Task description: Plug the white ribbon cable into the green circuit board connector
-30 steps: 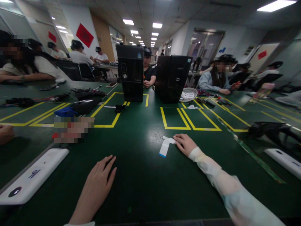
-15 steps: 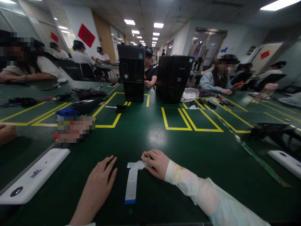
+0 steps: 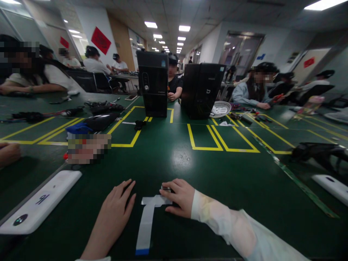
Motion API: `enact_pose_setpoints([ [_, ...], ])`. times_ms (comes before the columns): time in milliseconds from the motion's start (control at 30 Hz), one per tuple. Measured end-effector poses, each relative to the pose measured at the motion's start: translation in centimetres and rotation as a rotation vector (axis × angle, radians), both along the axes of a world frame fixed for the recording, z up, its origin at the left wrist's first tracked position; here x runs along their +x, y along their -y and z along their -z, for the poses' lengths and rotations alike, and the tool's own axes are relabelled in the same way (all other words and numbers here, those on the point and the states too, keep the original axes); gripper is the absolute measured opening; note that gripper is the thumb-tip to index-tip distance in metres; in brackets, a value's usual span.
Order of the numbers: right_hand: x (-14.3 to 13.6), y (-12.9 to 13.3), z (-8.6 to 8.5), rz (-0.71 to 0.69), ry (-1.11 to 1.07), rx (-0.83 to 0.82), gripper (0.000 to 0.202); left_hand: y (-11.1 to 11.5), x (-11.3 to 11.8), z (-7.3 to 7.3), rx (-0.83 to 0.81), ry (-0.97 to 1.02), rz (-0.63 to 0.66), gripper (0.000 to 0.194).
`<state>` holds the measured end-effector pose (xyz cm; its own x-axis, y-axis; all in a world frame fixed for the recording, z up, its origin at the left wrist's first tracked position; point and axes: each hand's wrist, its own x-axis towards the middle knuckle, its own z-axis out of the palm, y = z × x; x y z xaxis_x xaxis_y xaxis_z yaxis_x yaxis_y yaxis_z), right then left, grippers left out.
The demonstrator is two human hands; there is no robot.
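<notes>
A white flat ribbon cable (image 3: pixel 144 228) with a blue end lies on the green table in a bent T shape. My right hand (image 3: pixel 181 197) has its fingers over the far right end of this cable and grips it there. A small dark and silvery piece shows between those fingers; its details are hidden. To the left of the cable, my left hand (image 3: pixel 116 203) rests flat on the table, fingers stretched out and holding nothing. A gap separates it from the cable.
Two black computer towers (image 3: pixel 152 83) stand at the table's far side. White devices (image 3: pixel 40 203) lie at left and right. Dark cables (image 3: pixel 100 108) and a white basket (image 3: pixel 220 108) lie farther back. Yellow tape (image 3: pixel 206 148) marks the table. Several people sit around, one hand (image 3: pixel 9 154) at far left.
My right hand has shifted slightly toward me and to the left, and the ribbon cable has slid the same way. My left hand has stayed almost still.
</notes>
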<state>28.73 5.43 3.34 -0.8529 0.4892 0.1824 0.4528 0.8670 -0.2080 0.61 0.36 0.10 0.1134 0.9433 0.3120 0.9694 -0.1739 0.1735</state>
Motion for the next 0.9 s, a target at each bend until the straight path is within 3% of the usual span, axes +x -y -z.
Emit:
enact_pose_setpoints([
  [167,0.4,-0.2,0.3,-0.031,-0.041,-0.031,0.062,0.0,-0.1,-0.1,-0.02,-0.01,-0.009,0.056],
  [267,1.9,-1.6,0.8,0.048,-0.101,-0.02,0.066,0.0,-0.1,-0.1,-0.028,-0.012,-0.003,0.057],
  [367,5.3,-4.6,1.3,0.394,-0.084,0.049,0.064,0.1,-0.2,-0.1,-0.04,-0.012,-0.014,0.057],
  [500,12.9,-8.7,1.5,1.138,0.05,0.141,0.056,0.0,-0.3,0.0,-0.049,-0.01,-0.019,0.058],
  [533,15.1,-9.3,1.4,1.254,0.051,0.15,0.056,0.0,-0.3,0.0,-0.051,-0.011,-0.02,0.058],
  [700,24.1,-8.7,1.0,1.661,0.026,0.146,0.061,-0.1,-0.1,0.0,-0.013,-0.01,0.0,0.057],
  [800,26.9,-7.7,1.0,1.864,0.015,0.099,0.065,-0.1,-0.1,-0.1,0.002,-0.016,0.007,0.057],
  [900,28.1,-7.4,1.2,1.958,0.018,0.029,0.066,-0.1,-0.2,0.0,-0.008,-0.023,0.001,0.058],
])
